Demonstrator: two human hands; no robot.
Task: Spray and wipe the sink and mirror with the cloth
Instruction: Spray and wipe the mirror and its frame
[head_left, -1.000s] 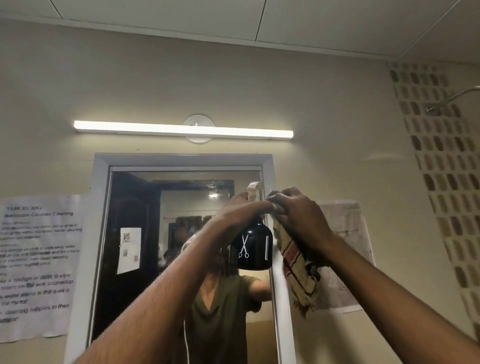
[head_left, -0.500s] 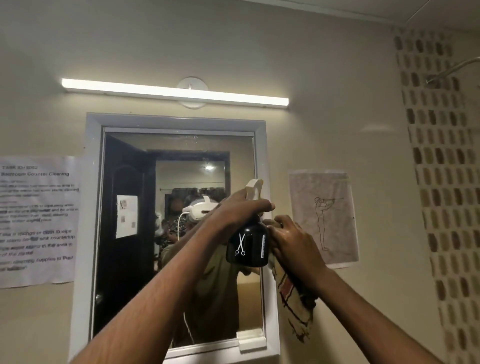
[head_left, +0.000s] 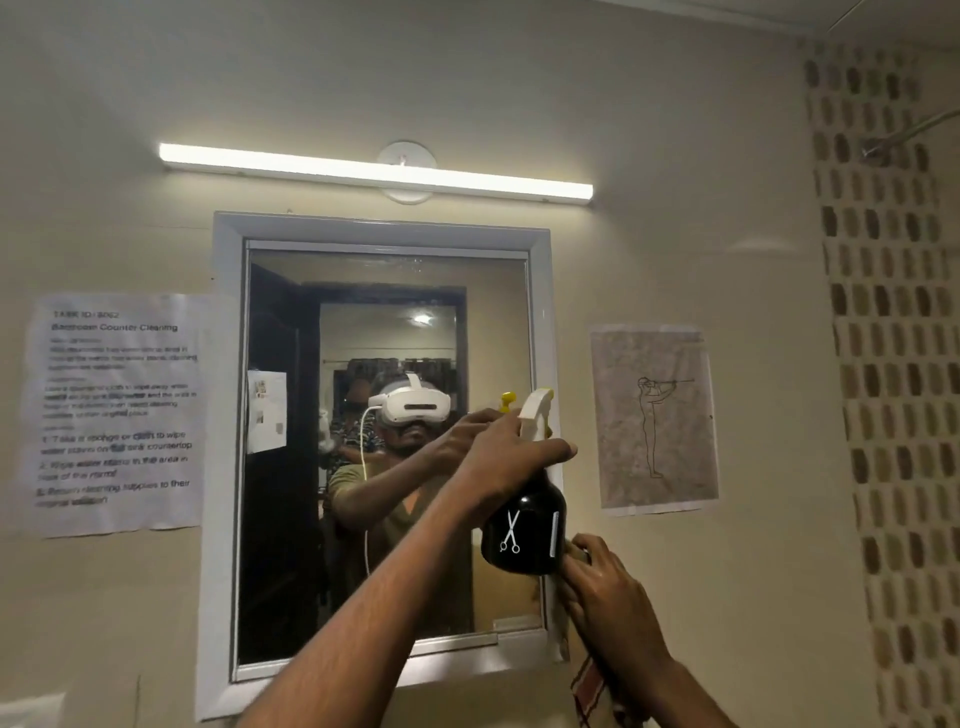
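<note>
Head view: my left hand (head_left: 511, 451) grips the neck of a glossy black spray bottle (head_left: 523, 535), held upright, long axis vertical, its cream nozzle aimed at the mirror (head_left: 384, 519). My right hand (head_left: 605, 590), fingers curled, clutches a checked cloth (head_left: 592, 691) against the mirror's pale frame at lower right; the cloth is mostly hidden behind wrist and cut off below.

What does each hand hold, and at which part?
The left hand grips the spray bottle at its neck, under the white head. The right hand holds the cloth at its upper end.
</note>
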